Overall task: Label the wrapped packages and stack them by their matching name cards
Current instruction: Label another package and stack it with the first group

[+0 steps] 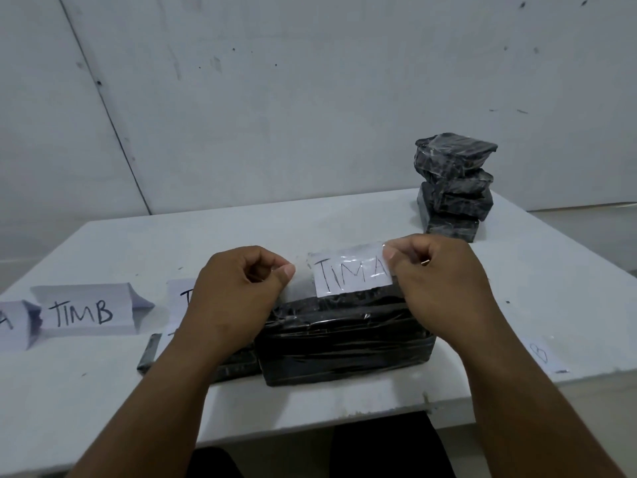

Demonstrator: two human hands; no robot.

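Pinching taped label [351,272] ends, fingers curled: left hand [238,291], right hand [437,281].

White table [103,391], scuffed, a few dark specks on top; near edge chipped toward the right. Behind it stood a pale grey-white wall [310,98], marked with small dark spots and smudges. A thin dark seam [103,108] ran diagonally down the wall at left. Light was flat and dim, shadows soft. At far right a lower pale ledge [586,207] met the wall.
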